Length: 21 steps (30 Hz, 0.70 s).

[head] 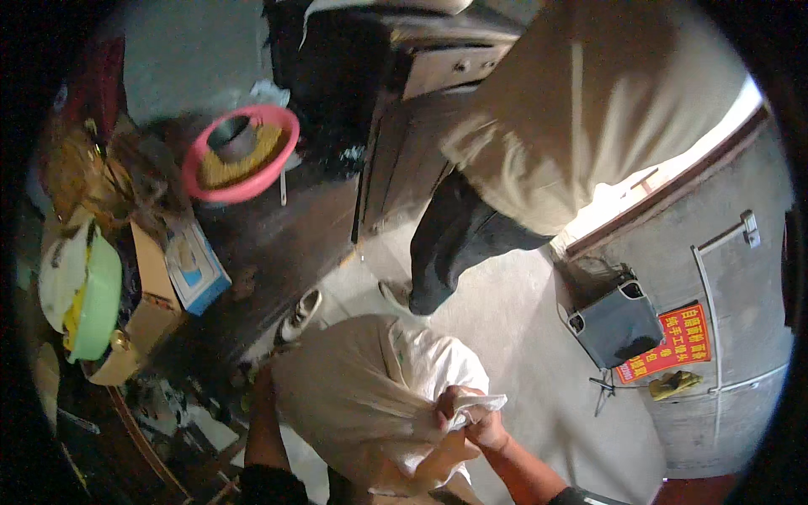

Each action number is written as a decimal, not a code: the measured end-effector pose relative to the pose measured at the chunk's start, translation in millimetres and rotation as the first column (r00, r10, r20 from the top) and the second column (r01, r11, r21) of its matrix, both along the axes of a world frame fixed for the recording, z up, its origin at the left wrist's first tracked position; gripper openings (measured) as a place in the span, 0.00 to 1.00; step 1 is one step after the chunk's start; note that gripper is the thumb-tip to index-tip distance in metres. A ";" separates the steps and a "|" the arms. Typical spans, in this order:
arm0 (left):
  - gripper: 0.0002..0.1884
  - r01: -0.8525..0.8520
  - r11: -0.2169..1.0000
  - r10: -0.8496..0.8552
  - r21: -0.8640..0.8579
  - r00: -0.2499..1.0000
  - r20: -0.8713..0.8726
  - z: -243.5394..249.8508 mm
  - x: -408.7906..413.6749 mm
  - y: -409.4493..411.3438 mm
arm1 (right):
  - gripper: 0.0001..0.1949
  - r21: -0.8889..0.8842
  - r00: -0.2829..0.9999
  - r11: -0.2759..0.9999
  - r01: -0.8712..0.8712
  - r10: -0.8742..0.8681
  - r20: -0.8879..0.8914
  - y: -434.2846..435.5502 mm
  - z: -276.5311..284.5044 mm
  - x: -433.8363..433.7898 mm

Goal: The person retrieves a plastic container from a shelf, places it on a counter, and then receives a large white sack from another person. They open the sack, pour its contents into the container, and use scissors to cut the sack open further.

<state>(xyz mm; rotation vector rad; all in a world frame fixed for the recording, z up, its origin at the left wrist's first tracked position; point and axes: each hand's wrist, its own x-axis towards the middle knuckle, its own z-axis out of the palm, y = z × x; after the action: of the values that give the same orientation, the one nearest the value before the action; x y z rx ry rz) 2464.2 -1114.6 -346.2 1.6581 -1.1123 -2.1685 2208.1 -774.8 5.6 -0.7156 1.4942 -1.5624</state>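
Observation:
A large, pale cloth sack [341, 391] bulges in front of me, its right side bright in the light. Bunched fabric at the sack's right side is clenched in my right hand [473, 416], and a loose corner sticks out past the fingers. My left hand [266, 369] is at the sack's left edge, in shadow, with its fingers hidden. Across from me stands another person in a beige garment [536, 126] and dark trousers [467, 240], close to the sack's far side. That person's hands are not visible.
A pink basin [287, 151] holding yellow contents and a metal cup [233, 142] sits on a dark surface. Left are a green basin [104, 293], cardboard box [151, 271] and blue-white box [199, 271]. A grey container [615, 325], red banner [688, 334] and pipes [710, 303] line the right wall.

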 end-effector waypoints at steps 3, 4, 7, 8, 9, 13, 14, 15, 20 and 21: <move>0.31 -0.025 0.988 0.031 -0.154 0.999 0.036 43.5 24.6 34.1 | 0.19 -0.057 0.801 0.900 0.432 -0.355 0.482 45.1 -5.4 12.3; 0.31 -0.021 0.979 0.032 -0.200 0.998 0.050 61.4 31.9 46.3 | 0.21 -0.092 0.828 0.896 0.435 -0.358 0.432 64.6 -5.8 5.9; 0.29 -0.067 0.966 0.091 -0.249 0.992 0.085 114.1 55.1 97.9 | 0.14 0.223 0.311 0.452 0.864 -0.827 0.469 111.3 -20.2 -8.0; 0.29 0.014 0.943 0.037 -0.333 0.988 0.147 130.6 58.1 116.8 | 0.15 0.240 0.267 0.415 0.878 -0.839 0.475 134.3 -23.0 -17.3; 0.29 0.024 0.934 0.046 -0.356 0.981 0.187 145.4 65.3 136.0 | 0.17 0.258 0.176 0.361 0.896 -0.823 0.540 158.5 -27.5 -23.6; 0.27 0.119 0.908 0.044 -0.403 0.927 0.373 189.9 77.5 212.6 | 0.16 0.192 0.274 0.458 0.868 -0.765 0.583 255.5 -40.4 -21.4; 0.27 0.143 0.900 0.041 -0.411 0.912 0.408 199.0 75.1 230.3 | 0.16 0.214 0.295 0.466 0.859 -0.791 0.537 276.8 -39.6 -21.0; 0.27 0.176 0.892 0.030 -0.416 0.896 0.444 208.7 70.8 246.5 | 0.16 0.145 0.310 0.457 0.878 -0.771 0.556 293.7 -38.0 -20.6; 0.25 0.345 0.824 -0.081 -0.451 0.857 0.508 280.8 -1.6 302.3 | 0.14 0.198 0.148 0.301 0.933 -0.820 0.553 384.0 4.2 -13.8; 0.25 0.350 0.812 -0.086 -0.467 0.863 0.497 306.8 -23.7 317.0 | 0.14 0.205 0.100 0.253 0.946 -0.824 0.557 402.4 18.3 -18.0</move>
<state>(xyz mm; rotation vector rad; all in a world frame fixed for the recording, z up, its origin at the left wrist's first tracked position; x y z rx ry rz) 2440.5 -797.7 -39.5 1.8488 -1.9287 -1.3528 2190.1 -372.3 23.9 0.8685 1.2626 -2.5602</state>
